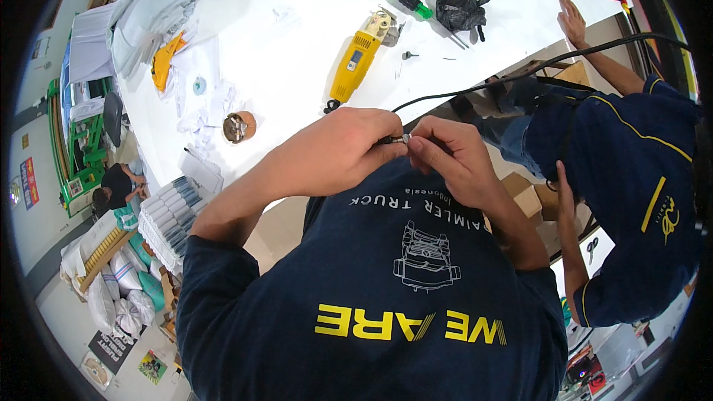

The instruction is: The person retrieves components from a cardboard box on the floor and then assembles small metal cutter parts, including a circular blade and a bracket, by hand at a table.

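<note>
Clock centred on the two hands, twelve toward the top. Left bare hand (360, 137) pinches the dark end of a small, slim, dark-and-silver piece (403, 139), material uncertain; right bare hand (454, 160) has thumb and fingertips closed at its pale end. Piece is at clock centre, between the hands, close to the near edge of the smooth white table (282, 67). Main hazard, as I judge it: fingertip hold on something so small; a slip or abrupt twist could send it over the edge and out of sight. Second: long black cable (535, 68) stretching out past two; a snag or tug could jog the hands, or drag the yellow-bodied power tool with bare metal head (353, 67) lying at eleven, if the two connect (junction hidden). Third: small dark screw-like part (409, 55), loose at twelve, short of the green-and-black-handled screwdriver (412, 2); a brushing forearm could sweep it away. Co-worker's bare hand (572, 22) is by the table edge at two; a bump there could scatter small parts.
</note>
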A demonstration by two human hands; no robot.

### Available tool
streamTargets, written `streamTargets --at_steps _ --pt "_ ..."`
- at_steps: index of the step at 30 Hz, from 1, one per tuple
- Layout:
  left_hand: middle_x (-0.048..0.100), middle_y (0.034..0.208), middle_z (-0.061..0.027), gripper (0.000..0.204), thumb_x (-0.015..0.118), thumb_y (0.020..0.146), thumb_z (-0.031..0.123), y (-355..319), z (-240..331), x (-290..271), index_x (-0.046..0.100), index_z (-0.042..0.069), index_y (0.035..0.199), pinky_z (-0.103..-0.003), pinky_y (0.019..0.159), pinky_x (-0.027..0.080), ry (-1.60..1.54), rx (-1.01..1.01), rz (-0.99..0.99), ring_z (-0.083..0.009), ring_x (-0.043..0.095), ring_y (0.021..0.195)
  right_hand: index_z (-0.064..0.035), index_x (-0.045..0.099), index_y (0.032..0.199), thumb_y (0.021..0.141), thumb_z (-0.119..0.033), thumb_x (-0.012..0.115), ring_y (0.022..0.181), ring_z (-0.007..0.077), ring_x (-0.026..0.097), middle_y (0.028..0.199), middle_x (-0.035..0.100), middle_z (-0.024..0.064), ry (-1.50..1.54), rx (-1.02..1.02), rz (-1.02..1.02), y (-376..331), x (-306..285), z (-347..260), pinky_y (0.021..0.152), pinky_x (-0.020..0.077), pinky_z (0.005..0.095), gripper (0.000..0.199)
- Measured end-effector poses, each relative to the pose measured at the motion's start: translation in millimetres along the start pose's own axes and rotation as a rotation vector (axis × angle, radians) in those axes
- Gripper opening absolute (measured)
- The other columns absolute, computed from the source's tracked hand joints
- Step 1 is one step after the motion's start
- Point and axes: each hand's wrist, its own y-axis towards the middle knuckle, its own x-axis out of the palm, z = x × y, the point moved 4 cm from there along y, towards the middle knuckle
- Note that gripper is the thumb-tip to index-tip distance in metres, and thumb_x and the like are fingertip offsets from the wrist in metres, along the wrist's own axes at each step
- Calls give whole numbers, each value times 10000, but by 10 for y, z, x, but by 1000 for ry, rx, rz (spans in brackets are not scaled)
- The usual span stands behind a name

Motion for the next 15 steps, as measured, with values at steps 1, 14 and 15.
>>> streamTargets --at_steps 1,14,15 --pt "669 878 -184 230 624 1010 245 2 -8 -1 641 16 1020 -438 766 507 -16 -13 -5 -367 674 847 14 673 932 1026 -225 611 718 141 615 784 665 93 -19 -75 36 5 5 -7 673 478 298 265" --pt "642 932 -169 207 620 1013 232 4 40 82 613 26 1035 -449 800 510 80 17 7 -374 653 906 5 609 994 1059 -222 566 751 152 585 825 610 128 -188 -124 1 65 13 -17 690 464 343 239" --pt "644 919 -166 197 634 1005 230 1 18 87 610 35 1018 -450 780 507 56 -10 14 -378 652 883 2 606 1015 1055 -215 575 771 153 595 834 611 129 -233 -200 40 67 22 -33 704 469 343 223"
